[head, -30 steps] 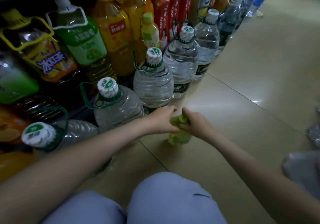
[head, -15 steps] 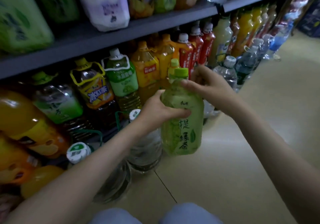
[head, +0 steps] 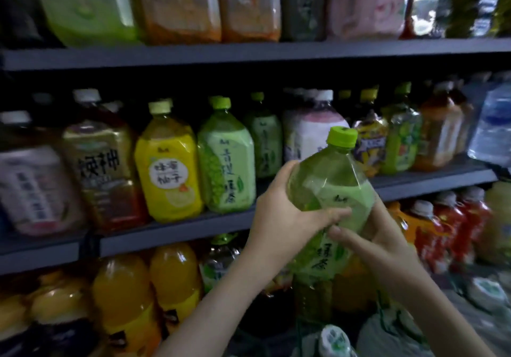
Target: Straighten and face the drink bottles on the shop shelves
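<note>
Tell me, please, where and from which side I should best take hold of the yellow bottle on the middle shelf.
The yellow bottle stands upright, with the brown bottle and the green bottle close against its sides, so only its narrower top looks free. Probably grip the shoulder under its cap from the front.

The tea bottle point(head: 329, 190) sits between your hands: left hand point(head: 279, 212) on its left, right hand point(head: 381, 243) lower right, and the shelf point(head: 166, 232) is right behind them.
</note>
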Demonstrator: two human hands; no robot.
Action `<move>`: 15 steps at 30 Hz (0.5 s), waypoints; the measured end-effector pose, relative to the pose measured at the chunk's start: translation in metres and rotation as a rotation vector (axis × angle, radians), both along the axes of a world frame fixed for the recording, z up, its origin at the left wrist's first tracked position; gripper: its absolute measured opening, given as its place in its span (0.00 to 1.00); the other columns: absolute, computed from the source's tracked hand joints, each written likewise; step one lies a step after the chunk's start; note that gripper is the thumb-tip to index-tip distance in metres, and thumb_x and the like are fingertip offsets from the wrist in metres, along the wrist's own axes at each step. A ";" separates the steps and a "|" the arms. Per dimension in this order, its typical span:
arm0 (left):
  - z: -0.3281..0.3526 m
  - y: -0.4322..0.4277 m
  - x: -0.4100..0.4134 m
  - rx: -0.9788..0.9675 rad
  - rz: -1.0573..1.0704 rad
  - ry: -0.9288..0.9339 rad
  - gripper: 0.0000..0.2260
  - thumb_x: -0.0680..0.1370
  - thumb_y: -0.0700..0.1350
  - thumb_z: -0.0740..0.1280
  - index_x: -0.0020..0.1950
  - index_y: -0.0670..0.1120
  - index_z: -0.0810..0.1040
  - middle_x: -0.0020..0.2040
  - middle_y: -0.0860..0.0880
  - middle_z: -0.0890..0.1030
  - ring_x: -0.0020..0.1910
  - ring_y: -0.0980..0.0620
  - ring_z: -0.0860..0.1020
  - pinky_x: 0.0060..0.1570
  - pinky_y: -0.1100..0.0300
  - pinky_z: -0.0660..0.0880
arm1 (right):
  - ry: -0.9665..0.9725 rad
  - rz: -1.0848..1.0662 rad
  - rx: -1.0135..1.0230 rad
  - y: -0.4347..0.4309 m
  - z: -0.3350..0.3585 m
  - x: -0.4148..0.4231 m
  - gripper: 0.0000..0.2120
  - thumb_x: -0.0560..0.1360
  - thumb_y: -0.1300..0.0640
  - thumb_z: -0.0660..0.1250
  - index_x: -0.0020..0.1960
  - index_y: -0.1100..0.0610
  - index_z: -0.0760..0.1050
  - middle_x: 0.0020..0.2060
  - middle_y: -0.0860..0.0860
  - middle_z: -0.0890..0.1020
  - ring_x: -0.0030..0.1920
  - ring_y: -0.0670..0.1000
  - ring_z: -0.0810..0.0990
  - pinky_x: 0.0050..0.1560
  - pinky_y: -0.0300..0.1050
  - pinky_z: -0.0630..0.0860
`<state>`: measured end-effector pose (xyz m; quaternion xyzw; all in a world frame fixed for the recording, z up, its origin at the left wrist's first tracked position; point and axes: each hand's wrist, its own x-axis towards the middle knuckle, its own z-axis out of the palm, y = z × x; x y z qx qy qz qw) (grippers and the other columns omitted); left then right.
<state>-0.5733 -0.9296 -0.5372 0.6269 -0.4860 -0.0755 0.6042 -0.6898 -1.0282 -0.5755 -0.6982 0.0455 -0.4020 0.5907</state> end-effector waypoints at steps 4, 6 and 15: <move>0.032 0.006 0.030 0.060 0.089 -0.251 0.26 0.63 0.54 0.78 0.55 0.61 0.69 0.49 0.63 0.79 0.49 0.68 0.76 0.48 0.71 0.74 | -0.042 -0.015 -0.059 -0.011 0.015 0.038 0.50 0.56 0.39 0.79 0.72 0.41 0.59 0.57 0.43 0.80 0.57 0.45 0.80 0.51 0.37 0.78; 0.041 0.003 0.048 0.138 0.173 -0.365 0.28 0.62 0.57 0.78 0.57 0.59 0.69 0.51 0.61 0.77 0.55 0.61 0.74 0.55 0.63 0.74 | -0.055 -0.048 -0.105 -0.016 0.017 0.057 0.45 0.61 0.45 0.78 0.70 0.33 0.56 0.59 0.41 0.78 0.59 0.41 0.78 0.56 0.37 0.77; 0.038 -0.007 0.083 0.304 0.495 -0.745 0.37 0.66 0.69 0.68 0.69 0.53 0.66 0.64 0.54 0.73 0.60 0.52 0.59 0.57 0.52 0.57 | 0.085 -0.396 -0.416 -0.034 0.004 0.101 0.48 0.62 0.49 0.73 0.75 0.38 0.51 0.64 0.53 0.71 0.62 0.46 0.68 0.62 0.48 0.65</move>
